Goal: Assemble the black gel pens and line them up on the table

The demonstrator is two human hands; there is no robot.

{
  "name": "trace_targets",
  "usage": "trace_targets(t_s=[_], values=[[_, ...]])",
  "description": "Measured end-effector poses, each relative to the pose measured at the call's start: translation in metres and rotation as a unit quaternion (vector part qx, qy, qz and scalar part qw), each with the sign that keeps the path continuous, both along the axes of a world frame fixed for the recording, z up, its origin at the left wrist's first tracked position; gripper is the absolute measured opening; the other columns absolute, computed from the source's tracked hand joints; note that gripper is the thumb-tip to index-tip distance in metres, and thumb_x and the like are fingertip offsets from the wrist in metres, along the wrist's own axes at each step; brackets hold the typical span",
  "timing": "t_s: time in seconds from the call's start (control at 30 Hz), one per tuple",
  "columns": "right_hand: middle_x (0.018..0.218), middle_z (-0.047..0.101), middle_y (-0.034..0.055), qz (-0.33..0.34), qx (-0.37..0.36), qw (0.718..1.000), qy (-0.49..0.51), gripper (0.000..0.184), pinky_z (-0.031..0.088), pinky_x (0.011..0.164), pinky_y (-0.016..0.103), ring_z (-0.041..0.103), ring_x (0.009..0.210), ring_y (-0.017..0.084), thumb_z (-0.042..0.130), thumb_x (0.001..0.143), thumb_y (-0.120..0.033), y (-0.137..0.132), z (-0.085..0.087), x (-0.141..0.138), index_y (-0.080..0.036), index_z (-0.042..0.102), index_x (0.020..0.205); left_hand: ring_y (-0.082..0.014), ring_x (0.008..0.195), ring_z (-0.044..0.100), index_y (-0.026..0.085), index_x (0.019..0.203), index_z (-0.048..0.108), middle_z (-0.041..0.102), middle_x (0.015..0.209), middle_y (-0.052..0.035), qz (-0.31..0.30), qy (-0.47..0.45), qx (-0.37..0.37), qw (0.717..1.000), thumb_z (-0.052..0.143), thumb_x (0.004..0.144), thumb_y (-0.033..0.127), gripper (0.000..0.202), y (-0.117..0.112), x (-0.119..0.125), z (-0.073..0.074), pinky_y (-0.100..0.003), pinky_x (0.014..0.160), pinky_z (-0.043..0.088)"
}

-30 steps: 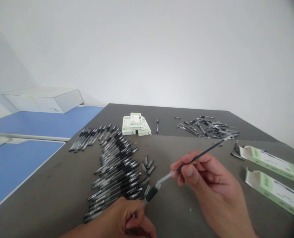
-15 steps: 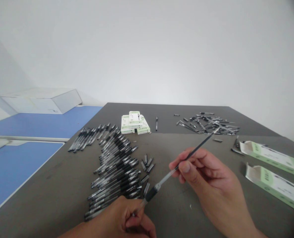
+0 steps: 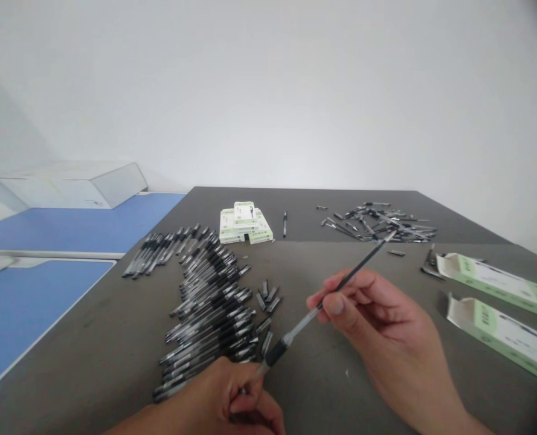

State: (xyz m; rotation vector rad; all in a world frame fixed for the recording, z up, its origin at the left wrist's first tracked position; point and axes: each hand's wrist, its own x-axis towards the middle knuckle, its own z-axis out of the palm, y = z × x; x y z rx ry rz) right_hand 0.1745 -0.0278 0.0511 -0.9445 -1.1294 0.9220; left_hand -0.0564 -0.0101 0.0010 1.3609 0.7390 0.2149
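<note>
My left hand (image 3: 243,396) is closed around a clear pen barrel (image 3: 276,351) with a black grip, its open end pointing up and right. Between thumb and fingers, my right hand (image 3: 372,332) pinches a thin ink refill (image 3: 360,266), dark along its upper part and clear lower down. The refill's lower end meets the mouth of the barrel, and the two line up on one slant. Left of the barrel lies a long row of capped pens (image 3: 209,308). Several loose black pen caps (image 3: 268,297) lie between that row and my right hand.
Small green-and-white boxes (image 3: 245,222) are stacked at the back. A heap of pen parts (image 3: 377,220) lies back right, a single pen (image 3: 285,223) between them. Two opened long cartons (image 3: 499,335) sit at right. A white box (image 3: 73,184) rests on a blue surface at left.
Both hands keep their grip on the barrel and refill, almost still. The refill's far tip has shifted slightly left; the whole view has moved a little.
</note>
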Motion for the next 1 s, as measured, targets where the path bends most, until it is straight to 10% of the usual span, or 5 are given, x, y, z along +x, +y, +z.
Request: trace_targets(t_s=[0.73, 1.0], values=[[0.081, 0.081, -0.0021, -0.05, -0.003, 0.995, -0.082, 0.02, 0.058, 0.063, 0.019, 0.073, 0.068, 0.013, 0.093, 0.082, -0.038, -0.003, -0.001, 0.008, -0.028, 0.077, 0.075, -0.0156, 0.081, 0.07, 0.023, 0.069, 0.034, 0.082, 0.09, 0.0009, 0.013, 0.061, 0.014, 0.998, 0.081, 0.08, 0.033, 0.049, -0.002, 0.0, -0.002, -0.025, 0.066, 0.043], [0.071, 0.077, -0.0014, -0.064, -0.013, 0.995, -0.076, 0.028, 0.058, 0.065, 0.02, 0.073, 0.07, 0.015, 0.094, 0.079, -0.039, 0.0, -0.003, 0.01, -0.026, 0.071, 0.07, -0.0169, 0.074, 0.065, 0.02, 0.077, 0.067, 0.076, 0.081, -0.0011, 0.003, 0.129, 0.07, 0.989, 0.08, 0.081, 0.04, 0.024, -0.003, -0.003, -0.007, -0.026, 0.062, 0.041]])
